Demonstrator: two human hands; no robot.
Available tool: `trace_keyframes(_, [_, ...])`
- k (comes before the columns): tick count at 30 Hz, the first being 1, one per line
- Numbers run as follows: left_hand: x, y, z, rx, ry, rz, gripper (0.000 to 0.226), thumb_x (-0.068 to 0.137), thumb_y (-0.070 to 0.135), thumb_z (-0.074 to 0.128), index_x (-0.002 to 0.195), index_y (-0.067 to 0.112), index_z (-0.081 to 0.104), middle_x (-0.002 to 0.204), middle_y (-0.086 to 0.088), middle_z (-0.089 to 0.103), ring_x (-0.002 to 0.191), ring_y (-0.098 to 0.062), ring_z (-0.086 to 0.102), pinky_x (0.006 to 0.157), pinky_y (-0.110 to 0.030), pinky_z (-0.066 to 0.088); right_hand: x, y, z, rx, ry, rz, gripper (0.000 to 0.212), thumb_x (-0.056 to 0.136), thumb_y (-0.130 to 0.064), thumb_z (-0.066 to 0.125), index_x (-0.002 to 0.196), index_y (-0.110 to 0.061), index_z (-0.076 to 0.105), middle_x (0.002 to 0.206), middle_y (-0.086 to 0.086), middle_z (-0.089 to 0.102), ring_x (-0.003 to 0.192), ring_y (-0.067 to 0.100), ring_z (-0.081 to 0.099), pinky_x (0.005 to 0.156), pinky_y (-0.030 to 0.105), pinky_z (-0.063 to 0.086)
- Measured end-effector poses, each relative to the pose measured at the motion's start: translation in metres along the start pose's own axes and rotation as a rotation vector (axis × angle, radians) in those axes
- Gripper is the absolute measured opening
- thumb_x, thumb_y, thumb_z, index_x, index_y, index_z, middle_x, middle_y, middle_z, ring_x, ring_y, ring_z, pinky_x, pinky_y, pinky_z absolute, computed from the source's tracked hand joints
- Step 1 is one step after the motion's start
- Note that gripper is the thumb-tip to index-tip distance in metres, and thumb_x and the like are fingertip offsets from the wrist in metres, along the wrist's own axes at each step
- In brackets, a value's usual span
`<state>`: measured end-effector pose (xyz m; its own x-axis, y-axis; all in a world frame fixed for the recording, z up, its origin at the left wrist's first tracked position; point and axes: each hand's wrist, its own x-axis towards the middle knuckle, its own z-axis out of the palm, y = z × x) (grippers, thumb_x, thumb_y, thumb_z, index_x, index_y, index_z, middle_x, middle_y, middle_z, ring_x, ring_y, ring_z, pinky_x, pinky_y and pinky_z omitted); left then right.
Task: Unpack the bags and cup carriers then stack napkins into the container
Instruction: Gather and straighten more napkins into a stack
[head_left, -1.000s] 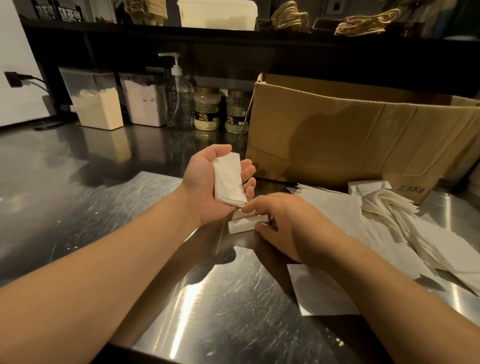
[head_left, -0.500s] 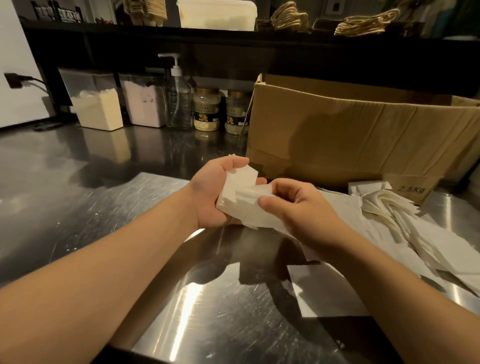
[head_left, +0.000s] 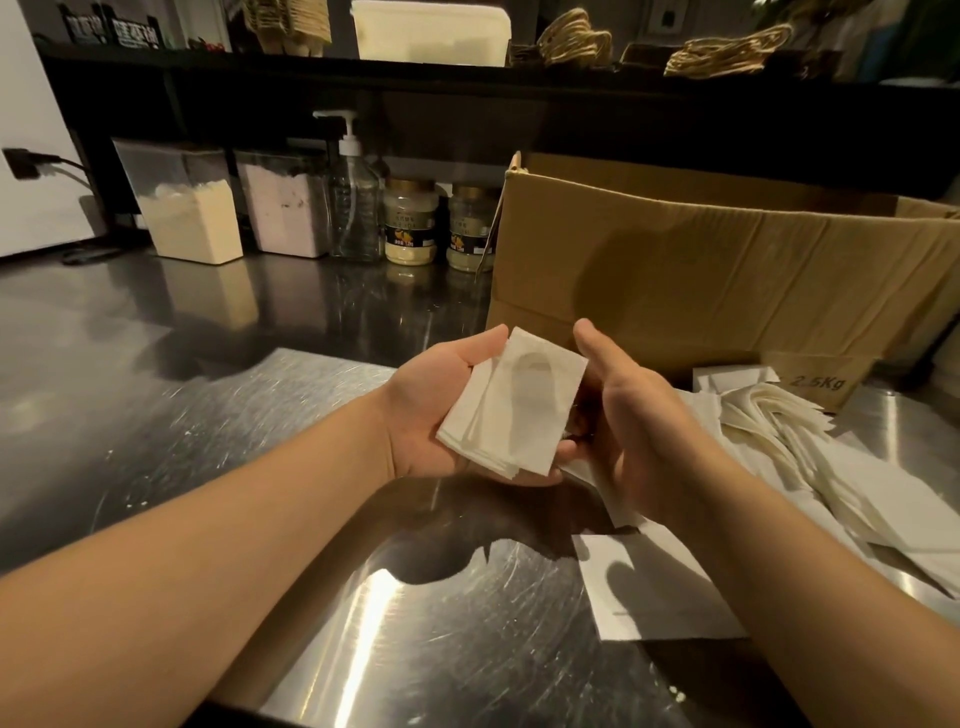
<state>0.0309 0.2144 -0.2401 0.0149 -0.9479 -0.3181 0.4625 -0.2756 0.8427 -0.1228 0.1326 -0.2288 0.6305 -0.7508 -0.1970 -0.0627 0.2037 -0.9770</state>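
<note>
Right now I am cradling a small stack of napkins (head_left: 511, 410) in my left hand (head_left: 441, 410), palm up, the grip loosely spread beneath it; it sits at the middle of the view, above the surface (head_left: 208, 441). My right hand (head_left: 628, 415) is standing edge-on just beside the stack at its 3 o'clock, fingers relaxed, pinching nothing. The paper is looking light, soft and slippery, so I judge squaring it by its long edges safest. Loose napkins (head_left: 779, 431) are lying at 3 o'clock, before the cardboard box (head_left: 701, 270) at 1 o'clock.
</note>
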Motion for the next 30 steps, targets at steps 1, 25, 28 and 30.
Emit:
trace_keyframes(1, [0.001, 0.000, -0.001, 0.003, -0.002, 0.006, 0.063, 0.101, 0.064, 0.036, 0.140, 0.020, 0.059, 0.120, -0.015, 0.070, 0.102, -0.037, 0.069, 0.091, -0.053, 0.056, 0.000, -0.001, 0.001, -0.028, 0.015, -0.020, 0.053, 0.094, -0.064, 0.054, 0.105, -0.015, 0.070, 0.096, 0.011, 0.072, 0.095, 0.025, 0.071, 0.067, 0.030, 0.055])
trace_keyframes(25, [-0.009, -0.002, 0.008, 0.095, -0.067, 0.072, 0.051, 0.076, 0.036, 0.071, 0.122, 0.017, 0.058, 0.092, -0.010, 0.070, 0.082, -0.025, 0.070, 0.077, -0.042, 0.058, -0.008, 0.006, 0.006, -0.101, 0.038, -0.267, 0.019, 0.094, -0.040, 0.067, 0.109, -0.029, 0.069, 0.107, -0.001, 0.072, 0.098, 0.021, 0.068, 0.065, 0.031, 0.061])
trace_keyframes(28, [-0.009, -0.001, 0.009, 0.034, -0.044, 0.082, 0.044, 0.076, 0.033, 0.063, 0.116, 0.015, 0.061, 0.088, -0.010, 0.072, 0.080, -0.024, 0.069, 0.079, -0.040, 0.057, -0.005, 0.010, 0.006, -0.386, 0.125, -0.476, 0.034, 0.097, -0.040, 0.064, 0.128, -0.034, 0.053, 0.128, -0.005, 0.051, 0.101, 0.010, 0.059, 0.056, 0.013, 0.054])
trace_keyframes(30, [-0.006, 0.000, 0.007, -0.038, -0.061, 0.116, 0.051, 0.074, 0.029, 0.067, 0.122, 0.013, 0.062, 0.097, -0.012, 0.070, 0.087, -0.027, 0.068, 0.085, -0.043, 0.055, -0.005, 0.012, 0.002, -0.572, 0.023, -0.612, 0.066, 0.089, -0.050, 0.070, 0.146, -0.042, 0.036, 0.135, -0.014, 0.037, 0.114, 0.006, 0.051, 0.079, 0.020, 0.059])
